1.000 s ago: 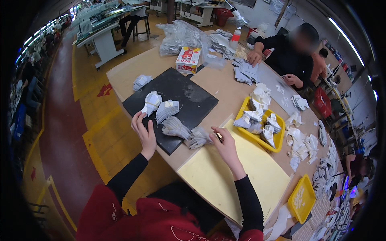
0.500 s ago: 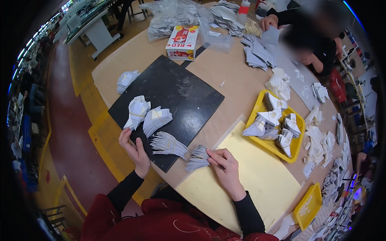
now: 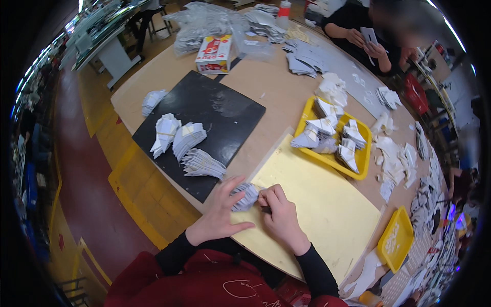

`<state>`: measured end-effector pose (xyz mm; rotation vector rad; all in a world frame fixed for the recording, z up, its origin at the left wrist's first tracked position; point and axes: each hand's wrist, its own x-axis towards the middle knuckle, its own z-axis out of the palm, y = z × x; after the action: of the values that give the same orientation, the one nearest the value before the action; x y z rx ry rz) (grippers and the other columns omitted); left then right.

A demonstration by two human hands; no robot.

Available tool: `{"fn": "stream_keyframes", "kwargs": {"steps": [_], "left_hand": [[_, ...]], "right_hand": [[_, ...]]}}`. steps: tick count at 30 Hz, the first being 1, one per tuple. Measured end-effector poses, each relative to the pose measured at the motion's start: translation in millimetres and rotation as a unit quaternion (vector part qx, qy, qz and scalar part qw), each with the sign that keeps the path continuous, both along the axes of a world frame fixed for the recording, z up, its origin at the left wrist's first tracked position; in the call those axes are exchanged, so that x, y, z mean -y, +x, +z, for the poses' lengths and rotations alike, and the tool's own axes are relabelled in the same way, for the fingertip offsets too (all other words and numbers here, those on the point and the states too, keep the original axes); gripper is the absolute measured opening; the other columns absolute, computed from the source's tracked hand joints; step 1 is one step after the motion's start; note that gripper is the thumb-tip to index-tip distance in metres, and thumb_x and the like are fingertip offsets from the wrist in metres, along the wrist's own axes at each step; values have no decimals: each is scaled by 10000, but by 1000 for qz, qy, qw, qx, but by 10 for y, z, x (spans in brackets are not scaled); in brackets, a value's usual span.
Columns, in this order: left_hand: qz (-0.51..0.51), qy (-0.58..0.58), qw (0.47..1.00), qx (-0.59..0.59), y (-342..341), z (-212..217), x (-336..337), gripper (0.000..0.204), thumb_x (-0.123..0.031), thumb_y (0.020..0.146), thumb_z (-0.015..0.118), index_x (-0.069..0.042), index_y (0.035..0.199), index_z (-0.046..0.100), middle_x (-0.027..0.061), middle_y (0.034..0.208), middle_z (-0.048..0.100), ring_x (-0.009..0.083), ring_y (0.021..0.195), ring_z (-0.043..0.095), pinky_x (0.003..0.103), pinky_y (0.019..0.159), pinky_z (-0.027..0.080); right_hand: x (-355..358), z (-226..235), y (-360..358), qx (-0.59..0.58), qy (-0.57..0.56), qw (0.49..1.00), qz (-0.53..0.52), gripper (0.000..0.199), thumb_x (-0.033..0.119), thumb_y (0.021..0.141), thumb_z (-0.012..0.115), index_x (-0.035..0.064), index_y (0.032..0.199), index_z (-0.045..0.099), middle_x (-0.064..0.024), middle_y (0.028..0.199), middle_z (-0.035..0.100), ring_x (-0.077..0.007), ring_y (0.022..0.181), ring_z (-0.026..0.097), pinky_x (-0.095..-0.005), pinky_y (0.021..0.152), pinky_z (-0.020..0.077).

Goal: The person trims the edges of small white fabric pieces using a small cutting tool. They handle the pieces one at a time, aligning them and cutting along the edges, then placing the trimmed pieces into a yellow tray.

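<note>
A bundle of stacked light-grey cut pieces (image 3: 246, 197) lies at the corner of the pale yellow sheet (image 3: 327, 225). My left hand (image 3: 219, 211) reaches over its left side with fingers spread and thumb apart, the fingertips touching or just above it. On the other side, my right hand (image 3: 280, 216) is closed, its fingertips against the bundle's right end. A small dark thing (image 3: 266, 209) shows under its curled fingers; its kind is unclear. Just beyond, a fanned banded bundle (image 3: 202, 163) and two more banded bundles (image 3: 165, 134) rest on the black mat (image 3: 225, 115).
A yellow tray (image 3: 362, 173) with several banded bundles stands to the right. Another yellow tray (image 3: 396, 240) lies at the lower right, near white scraps (image 3: 396, 158). A box (image 3: 215, 55) and plastic bags (image 3: 202, 25) stand at the back. Across the table a person (image 3: 353, 25) handles a white piece.
My left hand has moved right from beside the mat to the small bundle. My right hand has curled closed beside it. The person opposite has lifted a white piece.
</note>
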<state>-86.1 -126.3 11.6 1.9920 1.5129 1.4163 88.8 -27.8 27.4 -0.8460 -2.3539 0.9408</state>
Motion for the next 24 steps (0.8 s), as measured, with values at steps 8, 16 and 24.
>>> {"fn": "stream_keyframes", "kwargs": {"steps": [8, 16, 24], "left_hand": [[-181, -274, 898, 293, 521, 137, -373, 663, -139, 751, 815, -81, 1332, 503, 82, 1193, 604, 224, 1119, 580, 331, 972, 450], [-87, -144, 984, 54, 936, 186, -611, 385, -146, 777, 738, -32, 1118, 601, 137, 1067, 639, 308, 967, 650, 343, 837, 525], [-226, -398, 861, 221, 958, 373, -518, 501, -153, 779, 791, -43, 1225, 592, 95, 1063, 675, 144, 951, 645, 294, 833, 513]], "right_hand": [[435, 142, 724, -183, -310, 926, -116, 10, 29, 935, 544, 37, 929, 547, -47, 948, 427, -135, 797, 439, -241, 709, 379], [725, 675, 936, -147, -96, 982, -70, 150, 42, 773, 757, 88, 912, 727, -58, 960, 415, -161, 798, 468, -253, 656, 406], [506, 216, 1161, -141, 8, 968, -209, 218, -18, 763, 747, 55, 969, 734, -62, 829, 626, -161, 635, 598, -274, 535, 471]]}}
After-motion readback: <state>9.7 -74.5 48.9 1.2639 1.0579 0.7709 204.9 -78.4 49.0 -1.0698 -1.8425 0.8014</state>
